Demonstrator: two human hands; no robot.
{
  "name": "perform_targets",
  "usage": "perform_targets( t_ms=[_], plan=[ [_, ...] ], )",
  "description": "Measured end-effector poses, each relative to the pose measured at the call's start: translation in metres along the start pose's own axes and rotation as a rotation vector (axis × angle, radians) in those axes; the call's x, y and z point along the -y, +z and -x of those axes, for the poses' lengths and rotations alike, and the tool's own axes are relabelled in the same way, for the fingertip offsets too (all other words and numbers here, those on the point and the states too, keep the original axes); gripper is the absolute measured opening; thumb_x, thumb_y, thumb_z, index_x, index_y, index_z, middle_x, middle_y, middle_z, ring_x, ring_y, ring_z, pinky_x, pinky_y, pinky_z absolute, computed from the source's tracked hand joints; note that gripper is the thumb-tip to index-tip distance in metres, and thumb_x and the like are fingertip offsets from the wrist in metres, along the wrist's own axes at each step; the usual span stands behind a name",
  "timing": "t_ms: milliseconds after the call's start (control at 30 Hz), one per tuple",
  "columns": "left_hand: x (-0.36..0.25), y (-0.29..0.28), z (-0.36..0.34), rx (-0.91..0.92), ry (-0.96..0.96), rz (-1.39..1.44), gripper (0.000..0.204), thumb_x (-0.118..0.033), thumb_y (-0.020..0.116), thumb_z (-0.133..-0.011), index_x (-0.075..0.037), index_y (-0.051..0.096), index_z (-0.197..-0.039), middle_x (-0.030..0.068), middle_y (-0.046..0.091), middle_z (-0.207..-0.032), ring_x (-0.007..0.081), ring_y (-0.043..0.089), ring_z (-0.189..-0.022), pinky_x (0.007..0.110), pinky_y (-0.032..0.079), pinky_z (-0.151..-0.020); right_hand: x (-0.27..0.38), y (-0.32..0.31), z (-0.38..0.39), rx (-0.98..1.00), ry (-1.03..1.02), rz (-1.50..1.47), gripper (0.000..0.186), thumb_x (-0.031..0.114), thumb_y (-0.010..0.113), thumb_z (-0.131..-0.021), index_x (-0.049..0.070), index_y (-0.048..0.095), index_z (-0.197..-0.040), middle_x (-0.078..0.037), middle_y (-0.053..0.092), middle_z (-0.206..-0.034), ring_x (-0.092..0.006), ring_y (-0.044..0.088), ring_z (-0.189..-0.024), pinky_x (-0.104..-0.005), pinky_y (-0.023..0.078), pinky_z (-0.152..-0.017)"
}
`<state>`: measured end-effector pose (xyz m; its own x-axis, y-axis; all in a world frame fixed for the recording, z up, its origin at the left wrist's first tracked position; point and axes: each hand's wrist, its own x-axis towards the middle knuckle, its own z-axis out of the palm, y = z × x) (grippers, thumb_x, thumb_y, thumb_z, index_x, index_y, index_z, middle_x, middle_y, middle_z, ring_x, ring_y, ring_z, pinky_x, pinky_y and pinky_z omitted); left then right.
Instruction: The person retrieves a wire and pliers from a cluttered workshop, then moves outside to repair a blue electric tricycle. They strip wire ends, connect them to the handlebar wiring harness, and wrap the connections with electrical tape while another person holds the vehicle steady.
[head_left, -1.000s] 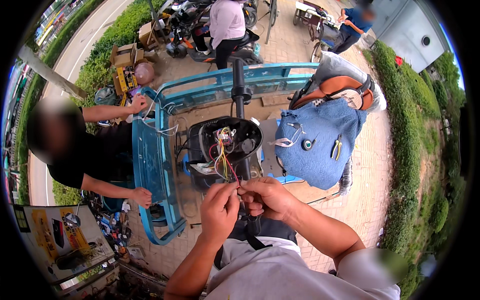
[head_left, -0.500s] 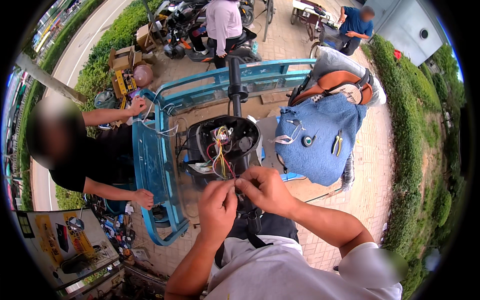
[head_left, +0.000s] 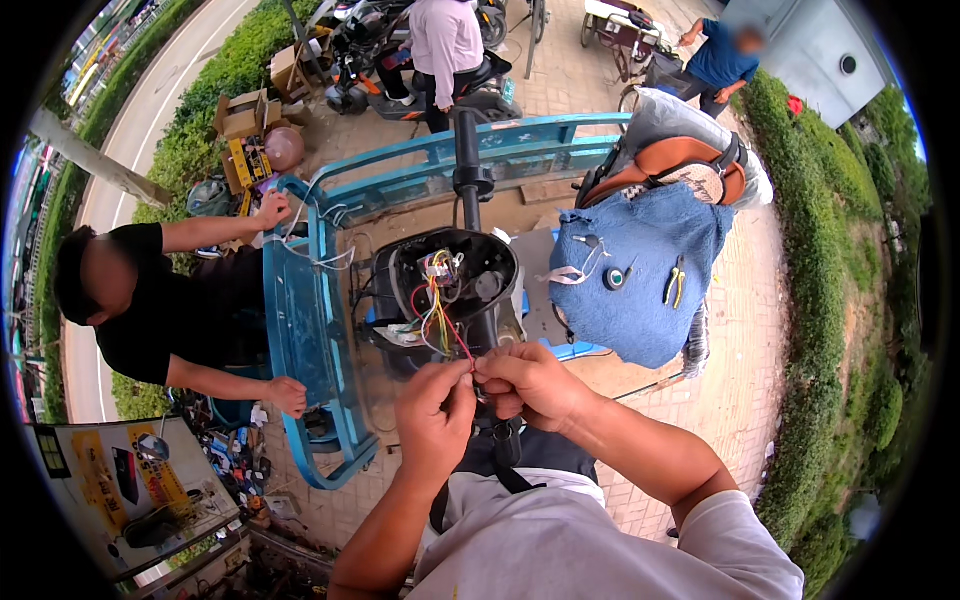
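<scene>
My left hand (head_left: pixel 435 405) and my right hand (head_left: pixel 530 390) meet above the dark steering column, pinching a thin red wire (head_left: pixel 459 340) between their fingertips. The wire runs from a bundle of coloured wires and connectors (head_left: pixel 438 285) inside an open black housing (head_left: pixel 400 270). A black upright tube with a collar (head_left: pixel 467 150) rises behind the housing. To the right, a blue cloth (head_left: pixel 630 320) carries yellow-handled pliers (head_left: pixel 676 283), a small round item, probably a tape roll (head_left: pixel 614 279), and small loose items.
A blue metal cart frame (head_left: pixel 330 470) surrounds the housing. A co-worker in black (head_left: pixel 150 330) grips its left side. An orange-and-grey padded bundle (head_left: pixel 720 170) sits upper right. Cardboard boxes (head_left: pixel 240 118), scooters (head_left: pixel 370 70) and two other people (head_left: pixel 450 40) (head_left: pixel 725 65) are behind; hedge (head_left: pixel 800 220) right.
My fingers shift slightly on the red wire, the right hand's knuckles rising then settling. The person in blue at upper right has lowered an arm. The view has shifted slightly.
</scene>
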<state>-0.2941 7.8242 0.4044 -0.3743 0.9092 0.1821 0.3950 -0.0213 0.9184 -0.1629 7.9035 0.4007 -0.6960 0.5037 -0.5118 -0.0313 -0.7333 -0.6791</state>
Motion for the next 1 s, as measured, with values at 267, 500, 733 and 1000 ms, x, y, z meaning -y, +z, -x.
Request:
perform_targets(
  t_ms=[267,500,733,1000],
  plan=[
    [0.004,-0.004,0.004,-0.006,-0.049,0.017,0.015,0.004,0.061,-0.082,0.002,0.064,-0.096,0.007,0.059,-0.076,0.0113,0.054,-0.059,0.025,0.042,-0.053,0.002,-0.01,0.006,-0.209,-0.797,0.938,0.025,0.022,0.07,-0.08,0.003,0.064,-0.095,-0.003,0.051,-0.07,-0.0172,0.054,-0.058,-0.0284,0.04,-0.048],
    [-0.009,-0.005,0.001,0.028,-0.149,0.016,0.014,0.001,0.061,-0.083,0.004,0.065,-0.097,0.0074,0.059,-0.075,0.0115,0.052,-0.063,0.025,0.041,-0.057,0.006,-0.008,-0.003,-0.162,-1.084,1.217,0.015,0.009,0.071,-0.076,0.002,0.061,-0.084,-0.006,0.054,-0.071,-0.0187,0.053,-0.058,-0.0301,0.04,-0.05],
    [0.002,-0.006,0.002,0.015,-0.025,-0.042,0.015,0.002,0.061,-0.083,0.002,0.065,-0.097,0.0076,0.059,-0.078,0.0131,0.053,-0.062,0.024,0.041,-0.056,-0.008,0.007,0.002,-0.146,-0.156,0.068,0.017,0.018,0.058,-0.091,0.002,0.06,-0.084,0.003,0.046,-0.064,-0.0104,0.044,-0.053,-0.0265,0.036,-0.048],
    [0.01,0.003,-0.005,0.106,-0.144,-0.019,0.013,0.001,0.056,-0.088,0.008,0.062,-0.097,0.0074,0.058,-0.082,0.0127,0.052,-0.07,0.025,0.043,-0.062,-0.011,-0.024,-0.003,-0.3,-1.332,1.345,0.03,0.014,0.06,-0.067,0.001,0.06,-0.095,-0.005,0.054,-0.082,-0.0182,0.054,-0.07,-0.0314,0.038,-0.06]
  ],
)
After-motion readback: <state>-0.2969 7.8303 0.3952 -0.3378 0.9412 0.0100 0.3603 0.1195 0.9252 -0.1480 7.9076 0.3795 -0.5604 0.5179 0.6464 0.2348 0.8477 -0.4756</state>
